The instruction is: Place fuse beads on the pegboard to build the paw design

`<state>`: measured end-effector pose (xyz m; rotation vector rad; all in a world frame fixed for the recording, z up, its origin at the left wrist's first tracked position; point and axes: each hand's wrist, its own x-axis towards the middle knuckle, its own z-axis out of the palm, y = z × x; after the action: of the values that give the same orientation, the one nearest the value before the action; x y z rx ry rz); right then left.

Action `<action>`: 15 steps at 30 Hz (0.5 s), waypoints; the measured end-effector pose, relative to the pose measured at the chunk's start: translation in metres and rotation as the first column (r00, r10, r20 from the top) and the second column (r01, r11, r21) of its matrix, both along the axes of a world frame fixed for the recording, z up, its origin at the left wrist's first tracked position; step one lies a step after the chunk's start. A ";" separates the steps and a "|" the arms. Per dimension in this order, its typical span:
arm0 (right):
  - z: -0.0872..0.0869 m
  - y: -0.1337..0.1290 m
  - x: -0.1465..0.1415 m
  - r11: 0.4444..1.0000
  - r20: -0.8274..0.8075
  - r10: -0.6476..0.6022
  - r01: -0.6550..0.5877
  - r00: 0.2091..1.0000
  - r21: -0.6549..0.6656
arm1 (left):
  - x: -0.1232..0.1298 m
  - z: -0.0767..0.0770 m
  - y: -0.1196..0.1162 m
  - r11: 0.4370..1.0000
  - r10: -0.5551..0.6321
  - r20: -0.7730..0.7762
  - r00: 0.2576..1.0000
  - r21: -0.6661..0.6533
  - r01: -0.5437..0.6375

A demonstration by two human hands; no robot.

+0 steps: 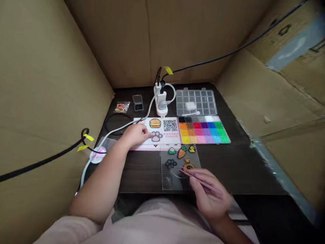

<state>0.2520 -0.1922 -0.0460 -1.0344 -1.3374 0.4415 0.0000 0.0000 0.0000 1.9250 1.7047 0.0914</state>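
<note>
The left hand (pixel 137 135) lies palm down on a printed pattern card (pixel 169 126), its fingers just beside a printed paw design. The right hand (pixel 209 193), well apart from it and nearer the person, pinches slim pink tweezers (pixel 203 182) between thumb and fingers. The tips of the tweezers reach toward a gold-and-dark bead figure (pixel 188 166) on a clear square pegboard (pixel 172 179); whether they touch it is hard to tell. The pegboard lies flat on a dark wood-grain table (pixel 142 178), just in front of the card, and also carries a bead carrot (pixel 181 153), a yellow bead duck (pixel 192 149), a pale bead shape (pixel 172 151) and a dark bead flower (pixel 170 164). Right of the card sits a bead box (pixel 204 130) with rainbow-coloured compartments. Farther back stand a clear compartment tray (pixel 196 102) holding a small white item (pixel 190 106) and a white power strip (pixel 160 101) with cables. Toward the far left are a small clear box (pixel 137 102) and a coil of black cable (pixel 117 123). Cardboard walls (pixel 50 84) surround the table.
</note>
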 end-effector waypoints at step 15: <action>0.003 -0.001 -0.004 0.998 0.008 -0.054 0.054 0.999 -0.044 | -0.004 -0.006 0.003 0.999 0.030 0.041 0.999 0.012 -0.031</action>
<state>0.2480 -0.1927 -0.0429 -1.1073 -1.3071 0.4294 -0.0043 0.0034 -0.0060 1.8938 1.7108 0.1516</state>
